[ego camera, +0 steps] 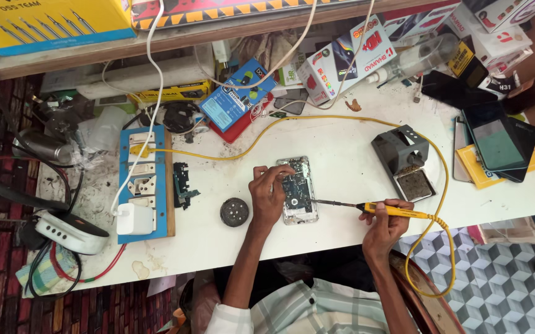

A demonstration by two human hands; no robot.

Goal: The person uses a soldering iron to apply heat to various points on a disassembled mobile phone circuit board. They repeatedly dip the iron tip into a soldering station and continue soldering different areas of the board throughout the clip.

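An opened phone (298, 190) with its circuit board showing lies on the white worktable (342, 154). My left hand (268, 193) rests on its left side, fingertips pressing the board near the top. My right hand (384, 221) grips a yellow soldering iron (376, 208) like a pen. Its dark tip points left and meets the right edge of the phone. The iron's yellow cable (440, 185) loops past my right wrist and runs back across the table.
A grey soldering stand with a sponge (405, 162) sits right of the phone. A round black part (234, 212), a loose circuit board (183, 184) and a blue socket board (145, 182) lie to the left. Boxes, phones and tablets (496, 142) crowd the back and right.
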